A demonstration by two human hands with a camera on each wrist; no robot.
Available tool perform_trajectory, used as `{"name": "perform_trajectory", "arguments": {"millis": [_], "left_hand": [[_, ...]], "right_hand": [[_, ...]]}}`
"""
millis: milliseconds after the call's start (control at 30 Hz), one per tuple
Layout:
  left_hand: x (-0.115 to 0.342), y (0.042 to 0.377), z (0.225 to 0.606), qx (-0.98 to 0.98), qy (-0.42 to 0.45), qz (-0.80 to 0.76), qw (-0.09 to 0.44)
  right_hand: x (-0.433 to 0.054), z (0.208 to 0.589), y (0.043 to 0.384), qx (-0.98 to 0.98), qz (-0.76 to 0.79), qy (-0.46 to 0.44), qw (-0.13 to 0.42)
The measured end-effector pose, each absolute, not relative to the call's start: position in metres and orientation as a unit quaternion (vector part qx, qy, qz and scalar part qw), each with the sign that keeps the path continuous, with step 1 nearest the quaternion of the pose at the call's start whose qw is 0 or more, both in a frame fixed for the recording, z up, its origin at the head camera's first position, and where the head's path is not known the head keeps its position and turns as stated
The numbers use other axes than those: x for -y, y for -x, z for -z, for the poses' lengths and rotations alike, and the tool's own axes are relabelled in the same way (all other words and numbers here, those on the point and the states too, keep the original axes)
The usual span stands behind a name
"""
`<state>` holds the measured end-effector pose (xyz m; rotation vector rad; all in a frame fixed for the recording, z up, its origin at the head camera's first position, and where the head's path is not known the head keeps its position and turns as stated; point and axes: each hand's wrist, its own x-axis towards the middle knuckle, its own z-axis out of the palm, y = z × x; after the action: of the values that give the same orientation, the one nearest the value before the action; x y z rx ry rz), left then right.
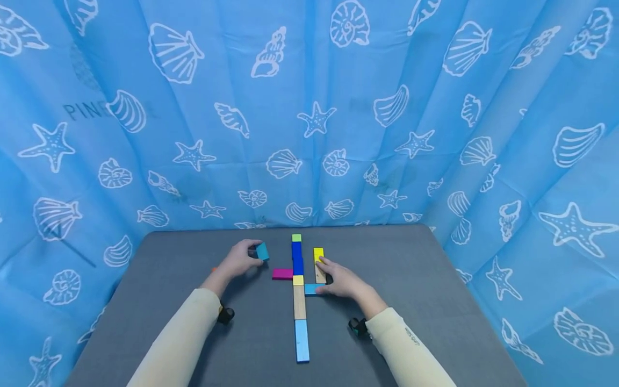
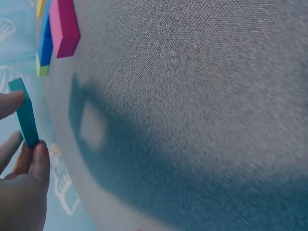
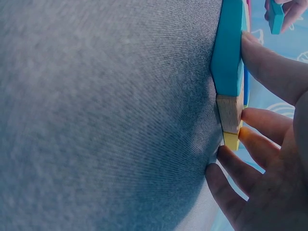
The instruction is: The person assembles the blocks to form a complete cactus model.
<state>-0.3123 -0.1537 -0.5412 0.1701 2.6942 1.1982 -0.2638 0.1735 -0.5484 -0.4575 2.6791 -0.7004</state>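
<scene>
My left hand point(image 1: 240, 258) pinches a teal block point(image 1: 262, 251) between thumb and fingertips, raised above the table; the left wrist view shows the same teal block point(image 2: 26, 115) edge-on. My right hand point(image 1: 340, 280) rests at the right side of a block layout. In the right wrist view its thumb touches a teal-blue block point(image 3: 228, 57), and spread fingers touch a wooden block point(image 3: 230, 113) and a yellow block point(image 3: 231, 140). A central column has a green block point(image 1: 296, 237), blue blocks point(image 1: 297, 258), a pale yellow block point(image 1: 298, 280), a wooden block point(image 1: 300, 302) and a light blue block point(image 1: 302, 341).
A magenta block point(image 1: 282, 274) juts left from the column. Something small and orange point(image 1: 214, 270) shows partly behind the left wrist. The grey table point(image 1: 251, 344) runs back to a blue shell-print curtain point(image 1: 309, 134), which also hangs along both sides.
</scene>
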Motion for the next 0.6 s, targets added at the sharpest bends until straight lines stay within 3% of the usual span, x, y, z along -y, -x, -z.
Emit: {"name": "perform_trajectory", "arguments": {"millis": [600], "left_hand": [[0.121, 0.323, 0.564, -0.893, -0.029, -0.423, 0.15]], "right_hand": [[-0.175, 0.55, 0.265, -0.941, 0.247, 0.158, 0.169]]}}
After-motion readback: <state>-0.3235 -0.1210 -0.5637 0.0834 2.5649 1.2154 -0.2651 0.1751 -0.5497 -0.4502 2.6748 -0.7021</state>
